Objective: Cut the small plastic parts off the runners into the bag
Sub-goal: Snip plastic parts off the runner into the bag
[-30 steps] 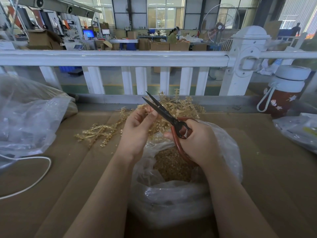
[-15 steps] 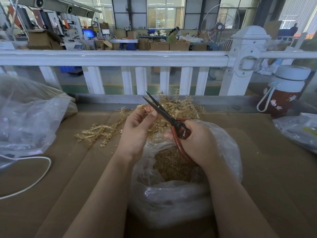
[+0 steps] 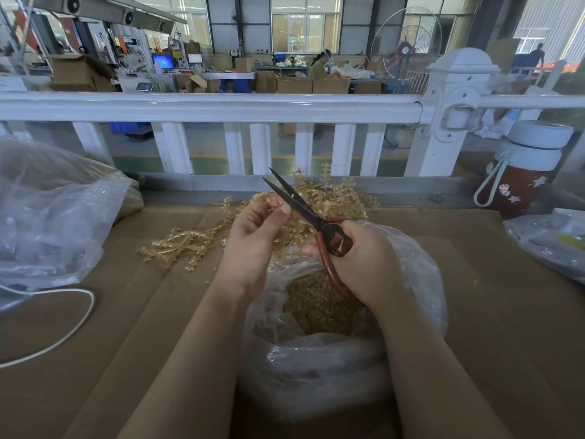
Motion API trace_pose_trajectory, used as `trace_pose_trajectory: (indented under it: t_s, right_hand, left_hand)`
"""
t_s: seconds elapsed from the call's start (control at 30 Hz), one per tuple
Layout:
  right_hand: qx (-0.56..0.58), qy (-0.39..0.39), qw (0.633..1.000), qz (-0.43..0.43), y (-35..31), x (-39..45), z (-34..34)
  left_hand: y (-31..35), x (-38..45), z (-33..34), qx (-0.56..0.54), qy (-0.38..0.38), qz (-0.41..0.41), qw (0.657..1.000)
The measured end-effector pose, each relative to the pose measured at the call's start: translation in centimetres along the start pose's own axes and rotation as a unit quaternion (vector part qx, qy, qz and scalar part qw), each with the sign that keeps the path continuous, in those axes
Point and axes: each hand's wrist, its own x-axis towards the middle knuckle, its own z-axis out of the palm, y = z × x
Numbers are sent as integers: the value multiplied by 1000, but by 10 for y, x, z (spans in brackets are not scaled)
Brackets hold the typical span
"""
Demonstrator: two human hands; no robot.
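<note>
Runners, amber translucent plastic with small parts still attached point(image 3: 335, 198), lie piled on the brown cardboard surface point(image 3: 474, 312) just behind the clear plastic bag point(image 3: 316, 369).

Head view: the bag's open mouth shows a deep layer of loose amber parts point(image 3: 316, 308), so I judge the task well under way but unfinished. Second spread of runners point(image 3: 183, 245) lies left of the bag.

Left hand point(image 3: 256, 236), above the bag's far rim, pinches one runner piece point(image 3: 269, 199). Right hand point(image 3: 364, 261) grips red-handled black scissors point(image 3: 304, 205), blades parted.

Count: scissors 1, work bag 1, runner heaps 2; individual runners uncountable.
</note>
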Motion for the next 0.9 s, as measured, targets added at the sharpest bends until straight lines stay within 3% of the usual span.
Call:
trace_pose_trajectory:
  t_s: [0.9]
  right_hand:
    - [-39,37,998,-26,1,1,1]
  left_hand:
    - [2,-1,-2,23,-8,2,1000]
